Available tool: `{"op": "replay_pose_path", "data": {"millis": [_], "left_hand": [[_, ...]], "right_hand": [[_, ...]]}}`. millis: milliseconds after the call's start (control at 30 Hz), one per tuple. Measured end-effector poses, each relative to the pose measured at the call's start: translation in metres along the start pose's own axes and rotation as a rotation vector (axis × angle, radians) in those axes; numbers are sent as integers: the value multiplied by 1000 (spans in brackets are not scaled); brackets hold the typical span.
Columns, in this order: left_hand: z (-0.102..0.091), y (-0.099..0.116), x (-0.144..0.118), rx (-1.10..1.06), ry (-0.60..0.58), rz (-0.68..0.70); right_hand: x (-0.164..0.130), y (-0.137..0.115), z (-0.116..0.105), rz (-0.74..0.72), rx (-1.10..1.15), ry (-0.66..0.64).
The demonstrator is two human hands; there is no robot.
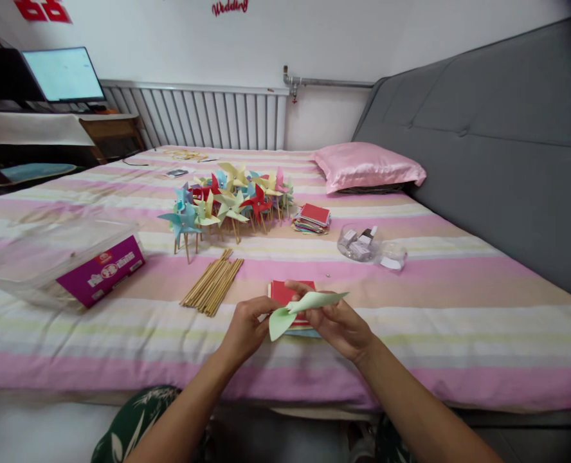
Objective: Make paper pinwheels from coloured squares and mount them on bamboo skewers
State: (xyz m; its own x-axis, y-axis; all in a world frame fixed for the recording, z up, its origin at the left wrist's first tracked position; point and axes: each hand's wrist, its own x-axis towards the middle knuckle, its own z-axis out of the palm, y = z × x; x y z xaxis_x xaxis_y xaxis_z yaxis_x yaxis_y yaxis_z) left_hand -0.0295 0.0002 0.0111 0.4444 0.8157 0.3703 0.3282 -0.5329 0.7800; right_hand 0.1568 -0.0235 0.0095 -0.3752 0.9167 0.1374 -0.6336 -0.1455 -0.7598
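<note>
Head view shows left hand (253,320) and right hand (342,328), each grip closed on the folded green paper (318,299) between them, long axis crosswise above the red-topped paper stack (279,292), sticks (213,284) nearer the left hand.

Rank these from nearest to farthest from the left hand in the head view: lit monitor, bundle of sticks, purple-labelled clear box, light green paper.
From the left hand:
1. Light green paper, right at its fingertips.
2. Bundle of sticks, on the bed, just ahead and left.
3. Purple-labelled clear box, farther left on the bed.
4. Lit monitor, far left, beyond the bed.
</note>
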Motion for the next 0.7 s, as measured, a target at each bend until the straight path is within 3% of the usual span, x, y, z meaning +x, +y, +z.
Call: {"op": "replay_pose_path", "data": {"millis": [233, 367, 533, 700], "left_hand": [[6, -9, -1, -21, 59, -43], [6, -8, 0, -66, 114, -136], [6, -7, 0, -130, 114, -305], [10, -11, -2, -188, 19, -408]], "right_hand": [[4, 3, -8, -27, 167, 90], [10, 6, -11, -16, 193, 198], [12, 11, -10, -32, 40, 336], [10, 11, -6, -148, -104, 315]]}}
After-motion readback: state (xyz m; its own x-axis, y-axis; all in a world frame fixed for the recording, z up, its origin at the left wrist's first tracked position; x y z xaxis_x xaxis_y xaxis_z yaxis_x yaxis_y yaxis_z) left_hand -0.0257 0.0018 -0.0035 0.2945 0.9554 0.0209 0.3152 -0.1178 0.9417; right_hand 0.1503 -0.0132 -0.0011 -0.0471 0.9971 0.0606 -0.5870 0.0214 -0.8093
